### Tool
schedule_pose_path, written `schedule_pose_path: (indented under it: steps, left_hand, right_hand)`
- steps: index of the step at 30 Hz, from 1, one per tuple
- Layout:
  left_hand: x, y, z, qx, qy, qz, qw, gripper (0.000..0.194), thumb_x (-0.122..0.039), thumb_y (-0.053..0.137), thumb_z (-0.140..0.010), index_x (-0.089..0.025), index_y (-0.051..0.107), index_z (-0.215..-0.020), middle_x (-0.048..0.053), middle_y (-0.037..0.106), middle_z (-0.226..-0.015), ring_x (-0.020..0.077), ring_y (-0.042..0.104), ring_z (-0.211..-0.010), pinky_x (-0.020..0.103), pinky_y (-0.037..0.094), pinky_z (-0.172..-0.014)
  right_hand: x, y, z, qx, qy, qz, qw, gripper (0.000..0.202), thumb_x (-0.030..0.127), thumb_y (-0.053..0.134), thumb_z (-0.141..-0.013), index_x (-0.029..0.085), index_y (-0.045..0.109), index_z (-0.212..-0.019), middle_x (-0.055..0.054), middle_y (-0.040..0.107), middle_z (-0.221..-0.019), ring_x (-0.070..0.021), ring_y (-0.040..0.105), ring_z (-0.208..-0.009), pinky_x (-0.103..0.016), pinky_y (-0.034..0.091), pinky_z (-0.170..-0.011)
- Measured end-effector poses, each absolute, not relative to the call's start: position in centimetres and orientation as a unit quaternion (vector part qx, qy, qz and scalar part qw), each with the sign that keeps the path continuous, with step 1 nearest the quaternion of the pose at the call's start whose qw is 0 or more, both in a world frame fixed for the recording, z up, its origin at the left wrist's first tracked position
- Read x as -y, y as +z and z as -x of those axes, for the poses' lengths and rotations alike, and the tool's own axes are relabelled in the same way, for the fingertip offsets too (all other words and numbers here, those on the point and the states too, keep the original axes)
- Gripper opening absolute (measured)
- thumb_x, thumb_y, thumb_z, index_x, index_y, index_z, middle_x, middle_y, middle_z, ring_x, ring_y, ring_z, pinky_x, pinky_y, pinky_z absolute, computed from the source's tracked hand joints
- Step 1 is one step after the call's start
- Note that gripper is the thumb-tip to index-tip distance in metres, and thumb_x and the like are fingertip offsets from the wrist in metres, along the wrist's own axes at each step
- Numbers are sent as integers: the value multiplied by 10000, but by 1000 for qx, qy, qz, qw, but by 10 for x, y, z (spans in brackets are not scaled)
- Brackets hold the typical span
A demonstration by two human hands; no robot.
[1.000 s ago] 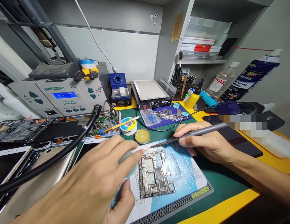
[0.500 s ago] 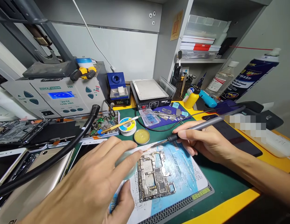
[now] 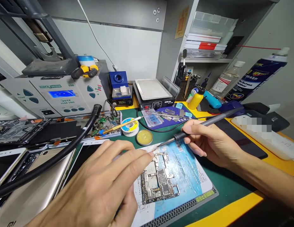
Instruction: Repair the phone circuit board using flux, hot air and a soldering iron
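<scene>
My right hand [image 3: 210,142] grips a soldering iron [image 3: 180,136] like a pen. The iron's thin tip points left, just above the upper edge of a phone circuit board [image 3: 164,183]. That board lies on a blue and white work mat [image 3: 184,170]. From the left, my left hand [image 3: 106,179] reaches over the board's upper left corner, fingers stretched forward. Its fingertips are close to the iron's tip and seem to touch something small and copper-coloured, too small to name. An open round tin of yellowish paste [image 3: 144,137] sits just beyond the mat.
A solder spool [image 3: 129,126] and a gold-handled brush [image 3: 120,125] lie behind my left hand. A hot-air station [image 3: 59,94] stands at back left, its black hose [image 3: 78,151] crossing the phones. A heating plate [image 3: 153,90] and yellow bottle [image 3: 196,98] are behind; a dark phone [image 3: 241,138] is at right.
My left hand has moved right and its fingers now cover the board's upper left corner. The iron's tip has shifted slightly right and up. The camera view has shifted slightly.
</scene>
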State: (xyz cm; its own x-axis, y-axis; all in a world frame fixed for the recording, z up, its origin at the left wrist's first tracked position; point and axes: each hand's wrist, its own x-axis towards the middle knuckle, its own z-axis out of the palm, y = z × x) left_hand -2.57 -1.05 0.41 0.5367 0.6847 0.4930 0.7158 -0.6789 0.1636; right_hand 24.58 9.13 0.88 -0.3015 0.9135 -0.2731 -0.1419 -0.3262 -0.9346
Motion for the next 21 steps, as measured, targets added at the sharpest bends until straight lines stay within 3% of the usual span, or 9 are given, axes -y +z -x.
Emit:
schedule_pose_path:
  steps: [5,21]
  left_hand:
    - [6,5,23,392,-276,878,1,551,-30,518,-847,-200,538,-1370,24,678,-1199,193,545,-1121,339,445,-974]
    - [5,2,24,395,-274,876,29,557,-67,513,-825,-193,536,-1367,68,689,-1197,240,572,-1122,403,445,-956]
  right_hand:
    - [-90,9,-245,447,676,444,381,318,355,911,-671,161,660,-692,-20,695,-576,-72,515,-333,-146,304,-305]
    - [-87,5,-244,516,621,452,379,328,374,906,-731,165,668,-647,-31,710,-588,-71,490,-336,-202,258,-338]
